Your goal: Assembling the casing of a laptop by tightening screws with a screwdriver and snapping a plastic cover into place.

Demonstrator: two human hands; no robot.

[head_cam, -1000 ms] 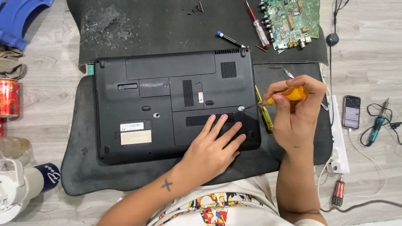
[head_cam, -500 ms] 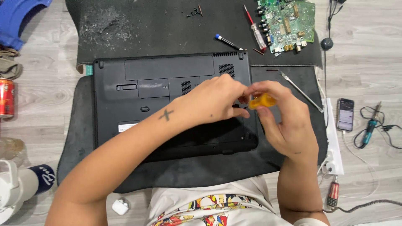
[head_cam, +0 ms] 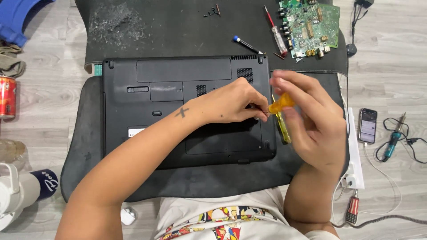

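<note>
Nearest the camera, a white shirt with a bright printed pattern (head_cam: 213,222), and just left of it a small white earbud case (head_cam: 127,216) on the pale wood-look floor (head_cam: 49,98). Above, on a dark grey rubber work mat (head_cam: 75,146), a black plastic laptop turned underside up (head_cam: 133,129). Across it, the left hand (head_cam: 227,104), fingers curled and pinched together at the laptop's right edge, fingertips (head_cam: 260,113) touching the shaft end of a small screwdriver with an orange translucent handle (head_cam: 281,103). Closed around that handle, the right hand (head_cam: 313,122), thumb and fingers gripping, slightly blurred. Just beneath, a second yellow-green screwdriver (head_cam: 283,129) lying on the mat beside the laptop. Off right, a dark smartphone (head_cam: 367,126) and a teal soldering iron (head_cam: 392,143). Farthest, a green circuit board (head_cam: 311,24) and a red-handled screwdriver (head_cam: 275,29).
</note>
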